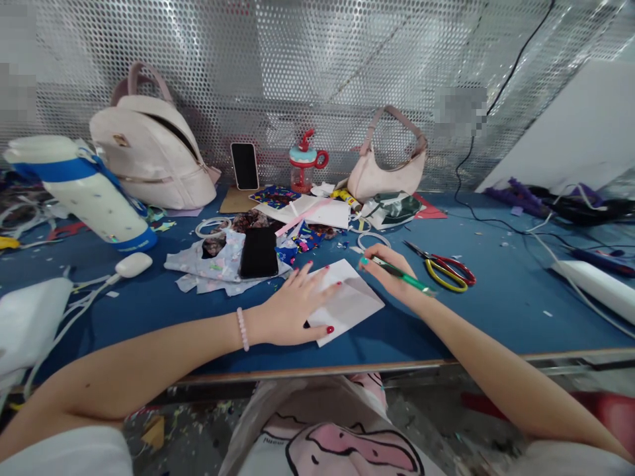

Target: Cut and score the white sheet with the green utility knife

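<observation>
A folded piece of white paper [350,301] lies on the blue tabletop in front of me. My left hand [292,307] rests flat over its left part, fingers spread. Just past the paper's right edge, my right hand [389,271] is closed around a slim green pen-like tool [409,279]. The tool points up and left, and the hand is raised a little above the table. Its exact kind is hard to make out. Scissors [444,268] with red and yellow handles lie open to the right of that hand.
Fabric scraps [208,261] and a black phone-like slab [258,252] lie left of the paper. Behind stand a backpack [159,152], phone [245,166], red-handled cup [302,173] and handbag [384,173]. A bottle [89,198] stands left; cables [496,221] cross the right.
</observation>
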`<state>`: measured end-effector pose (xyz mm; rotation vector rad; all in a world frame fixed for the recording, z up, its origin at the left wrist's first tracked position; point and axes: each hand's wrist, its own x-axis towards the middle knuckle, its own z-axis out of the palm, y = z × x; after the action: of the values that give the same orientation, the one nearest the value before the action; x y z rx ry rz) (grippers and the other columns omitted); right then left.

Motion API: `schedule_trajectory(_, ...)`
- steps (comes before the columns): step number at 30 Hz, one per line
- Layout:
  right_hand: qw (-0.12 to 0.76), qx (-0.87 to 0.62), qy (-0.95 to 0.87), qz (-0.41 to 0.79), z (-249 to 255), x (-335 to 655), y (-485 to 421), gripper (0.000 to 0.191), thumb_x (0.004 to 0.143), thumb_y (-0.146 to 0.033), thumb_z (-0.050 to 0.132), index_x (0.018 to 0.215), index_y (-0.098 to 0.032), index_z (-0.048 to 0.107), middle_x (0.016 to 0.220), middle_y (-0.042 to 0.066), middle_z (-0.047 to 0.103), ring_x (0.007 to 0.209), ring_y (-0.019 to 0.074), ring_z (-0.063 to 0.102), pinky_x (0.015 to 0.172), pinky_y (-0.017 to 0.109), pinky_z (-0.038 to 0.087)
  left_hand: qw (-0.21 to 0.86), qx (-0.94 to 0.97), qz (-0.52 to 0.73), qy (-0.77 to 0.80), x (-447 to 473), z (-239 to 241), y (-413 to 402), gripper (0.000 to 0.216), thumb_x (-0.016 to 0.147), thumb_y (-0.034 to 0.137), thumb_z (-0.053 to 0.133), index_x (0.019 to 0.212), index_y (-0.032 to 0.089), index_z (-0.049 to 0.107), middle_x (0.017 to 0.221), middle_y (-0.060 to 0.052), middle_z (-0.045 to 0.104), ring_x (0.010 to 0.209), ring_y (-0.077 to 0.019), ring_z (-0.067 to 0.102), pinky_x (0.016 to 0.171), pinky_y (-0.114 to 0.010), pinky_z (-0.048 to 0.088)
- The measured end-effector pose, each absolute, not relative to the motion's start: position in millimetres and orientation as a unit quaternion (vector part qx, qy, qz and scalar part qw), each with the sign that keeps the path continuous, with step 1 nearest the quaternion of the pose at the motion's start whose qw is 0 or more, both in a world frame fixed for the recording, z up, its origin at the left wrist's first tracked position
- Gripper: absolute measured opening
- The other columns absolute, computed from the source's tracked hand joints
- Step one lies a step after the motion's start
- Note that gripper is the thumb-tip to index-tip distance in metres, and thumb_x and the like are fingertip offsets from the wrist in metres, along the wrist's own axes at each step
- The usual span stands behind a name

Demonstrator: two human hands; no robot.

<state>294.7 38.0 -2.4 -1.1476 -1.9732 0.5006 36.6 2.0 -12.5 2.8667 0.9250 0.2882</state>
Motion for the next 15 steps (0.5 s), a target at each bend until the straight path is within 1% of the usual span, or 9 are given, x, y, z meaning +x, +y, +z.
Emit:
schedule_trajectory(1, 0.381, -0.453, -0.783, 0.193, -6, 295, 42, 0.018, 0.085, -0.039, 0.053, 0.090, -0.021, 0.052, 0.084, 0.005, 0.064, 0.073, 0.0178, 0.058, 0.065, 0.029, 0.045, 0.059, 0.935, 0.093, 0.337, 37, -13, 2, 0.081, 0.087, 0.062, 0.048, 0.151, 0.020, 0.021, 0.156, -0.019, 0.015, 0.141, -0.0452, 0.012, 0.109, -0.063, 0.017)
schedule_trajectory(2, 0.371, -0.450, -0.790, 0.190, -10, 296, 45, 0.022, 0.083, -0.039, 0.056, 0.095, -0.021, 0.051, 0.091, 0.007, 0.065, 0.078, 0.0195, 0.060, 0.069, 0.031, 0.046, 0.062, 0.928, 0.088, 0.358, 37, -14, 1, 0.086, 0.085, 0.065, 0.047, 0.151, 0.018, 0.018, 0.156, -0.021, 0.014, 0.141, -0.0460, 0.012, 0.108, -0.063, 0.018)
schedule_trajectory(5, 0.349, -0.432, -0.804, 0.212, -18, 298, 51, 0.027, 0.079, -0.038, 0.061, 0.097, -0.021, 0.051, 0.096, 0.009, 0.065, 0.084, 0.0229, 0.061, 0.076, 0.036, 0.047, 0.070, 0.927, 0.085, 0.358, 37, -13, 2, 0.089, 0.085, 0.067, 0.045, 0.151, 0.015, 0.016, 0.154, -0.022, 0.019, 0.140, -0.0425, 0.020, 0.110, -0.059, 0.018)
schedule_trajectory(7, 0.356, -0.414, -0.801, 0.246, -19, 299, 52, 0.025, 0.081, -0.038, 0.060, 0.097, -0.021, 0.050, 0.101, 0.010, 0.065, 0.092, 0.0239, 0.062, 0.081, 0.037, 0.047, 0.068, 0.931, 0.113, 0.340, 37, -12, 3, 0.089, 0.083, 0.065, 0.050, 0.151, 0.016, 0.018, 0.152, -0.020, 0.025, 0.137, -0.0391, 0.026, 0.111, -0.056, 0.020)
schedule_trajectory(9, 0.387, -0.399, -0.779, 0.290, -19, 299, 52, 0.025, 0.084, -0.039, 0.058, 0.099, -0.024, 0.046, 0.112, 0.010, 0.062, 0.099, 0.0229, 0.062, 0.084, 0.037, 0.048, 0.063, 0.932, 0.142, 0.328, 37, -11, 5, 0.092, 0.079, 0.063, 0.057, 0.150, 0.017, 0.021, 0.151, -0.019, 0.027, 0.135, -0.0375, 0.029, 0.111, -0.053, 0.023)
schedule_trajectory(10, 0.409, -0.395, -0.759, 0.317, -18, 299, 51, 0.027, 0.084, -0.039, 0.058, 0.101, -0.025, 0.044, 0.117, 0.010, 0.061, 0.099, 0.0217, 0.062, 0.083, 0.036, 0.049, 0.059, 0.932, 0.154, 0.324, 36, -9, 6, 0.093, 0.077, 0.062, 0.060, 0.149, 0.017, 0.023, 0.151, -0.019, 0.026, 0.135, -0.0374, 0.029, 0.111, -0.052, 0.024)
schedule_trajectory(13, 0.492, -0.381, -0.669, 0.406, -14, 298, 51, 0.037, 0.077, -0.035, 0.067, 0.102, -0.028, 0.042, 0.123, 0.006, 0.059, 0.092, 0.0183, 0.064, 0.080, 0.034, 0.052, 0.038, 0.927, 0.201, 0.313, 34, -5, 10, 0.090, 0.076, 0.059, 0.064, 0.147, 0.019, 0.026, 0.153, -0.018, 0.021, 0.138, -0.0378, 0.024, 0.111, -0.053, 0.023)
schedule_trajectory(15, 0.544, -0.372, -0.629, 0.412, -11, 297, 51, 0.040, 0.072, -0.032, 0.071, 0.101, -0.029, 0.043, 0.123, 0.003, 0.060, 0.094, 0.0175, 0.063, 0.081, 0.034, 0.052, 0.025, 0.903, 0.281, 0.324, 33, -2, 13, 0.083, 0.079, 0.054, 0.064, 0.145, 0.021, 0.026, 0.153, -0.017, 0.018, 0.140, -0.0379, 0.020, 0.112, -0.055, 0.020)
